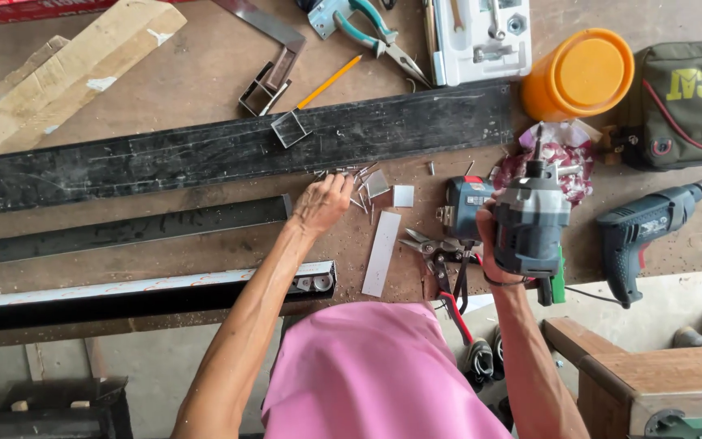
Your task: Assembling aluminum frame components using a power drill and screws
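Scuffed brown workbench (pixel 205 73) fills the view from above, crowded with metal stock and tools, with a concrete floor showing below its near edge. Across the bench lies a long black flat bar (pixel 245 150), and nearer the person two more dark lengths of channel (pixel 123 232) run roughly parallel to it. The left hand (pixel 322 203) reaches out, palm down with fingers curled over a scatter of small screws (pixel 351 175) lying just below the bar; it touches the pile, though whether a screw is already pinched between the fingertips cannot be told. Just beside the screws sit a small square metal piece (pixel 404 195) and a pale flat strip (pixel 382 254). The right hand (pixel 489 244) is wrapped firmly round the grip of a grey cordless driver (pixel 530 215), held upright off the bench with its nose pointing away from the person (its bit is too small to make out). By the look of it, the step in hand is picking a fastener from the pile while the driver waits ready; the next move would call for a clean pinch on a single screw, then bringing it and the driver's tip together squarely. Tin snips (pixel 436 252) with red handles lie between the two hands, a corded blue-green drill (pixel 652 223) rests well to the right, and an orange tub (pixel 578 73) and a green pouch (pixel 676 102) stand at the far right.
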